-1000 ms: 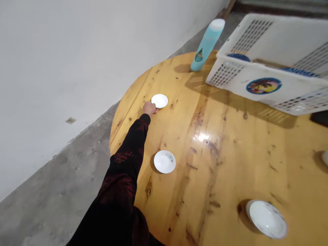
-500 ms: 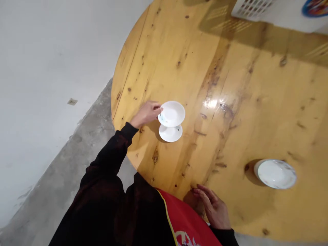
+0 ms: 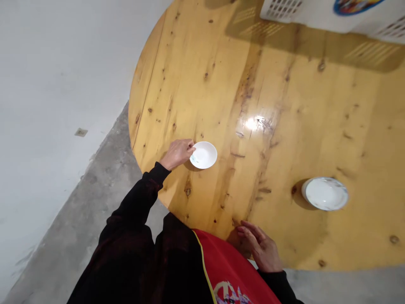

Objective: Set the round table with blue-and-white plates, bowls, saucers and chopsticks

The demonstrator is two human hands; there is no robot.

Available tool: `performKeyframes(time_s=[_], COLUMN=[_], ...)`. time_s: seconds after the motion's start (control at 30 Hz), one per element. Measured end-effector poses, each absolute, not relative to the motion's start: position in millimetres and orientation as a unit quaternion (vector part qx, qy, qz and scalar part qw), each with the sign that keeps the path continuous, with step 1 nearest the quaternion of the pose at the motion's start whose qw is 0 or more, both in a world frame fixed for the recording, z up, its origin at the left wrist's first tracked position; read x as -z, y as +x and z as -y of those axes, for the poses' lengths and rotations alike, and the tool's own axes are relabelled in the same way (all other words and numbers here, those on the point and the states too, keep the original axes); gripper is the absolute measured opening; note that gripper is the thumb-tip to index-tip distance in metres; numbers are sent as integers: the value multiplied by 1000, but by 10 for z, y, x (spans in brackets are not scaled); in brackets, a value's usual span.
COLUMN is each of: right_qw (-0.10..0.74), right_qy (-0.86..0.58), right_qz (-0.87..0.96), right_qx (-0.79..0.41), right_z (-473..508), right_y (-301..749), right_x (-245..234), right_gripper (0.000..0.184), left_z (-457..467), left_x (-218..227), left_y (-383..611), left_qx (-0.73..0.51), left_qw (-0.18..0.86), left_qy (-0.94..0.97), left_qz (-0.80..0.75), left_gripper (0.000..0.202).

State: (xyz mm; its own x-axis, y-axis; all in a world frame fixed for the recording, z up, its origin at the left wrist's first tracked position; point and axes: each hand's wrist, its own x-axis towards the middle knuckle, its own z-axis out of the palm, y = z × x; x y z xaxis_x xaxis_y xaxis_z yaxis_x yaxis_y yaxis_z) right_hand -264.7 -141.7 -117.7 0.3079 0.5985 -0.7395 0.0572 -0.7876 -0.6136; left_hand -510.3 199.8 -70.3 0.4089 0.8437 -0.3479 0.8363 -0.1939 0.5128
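My left hand (image 3: 179, 153) pinches the left rim of a small white plate (image 3: 205, 155) with a faint blue-green pattern near that edge. The plate sits low over the wooden table; a second white plate seen earlier is now hidden beneath it. By the table's front edge, my right hand (image 3: 263, 247) is empty, its fingers stretched out and a little apart. Farther right stands a white bowl (image 3: 327, 194) with a patterned rim, out of reach of both hands' fingers.
The round wooden table (image 3: 278, 160) curves away at the left beside a white wall (image 3: 57, 55) and grey floor. At the back right stands a white perforated plastic basket (image 3: 311, 14), casting a shadow. A red apron (image 3: 228, 266) meets the front edge.
My left hand has lowered the held plate onto the other one, so that the two now line up. My right hand stays near the edge. The view has shifted slightly right.
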Motion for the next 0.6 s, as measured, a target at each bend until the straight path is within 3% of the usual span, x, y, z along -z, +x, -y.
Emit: performKeyframes(time_s=[0.23, 0.4, 0.6], right_qw=[245, 272, 309], right_qy=[-752, -773, -773], right_qz=[201, 212, 238], right_qx=[-578, -532, -501], right_z=[1464, 1415, 1287], right_y=[-2628, -2720, -2866], right_x=[1173, 1114, 1025], right_gripper=[62, 58, 52], left_z=[-2008, -1979, -1990], left_x=[737, 785, 991], left_y=[-5106, -5167, -5197], left_qx=[8, -9, -68], left_qw=[305, 300, 458], left_qy=[773, 766, 682], left_qz=[-557, -568, -566], left_gripper=[8, 14, 18])
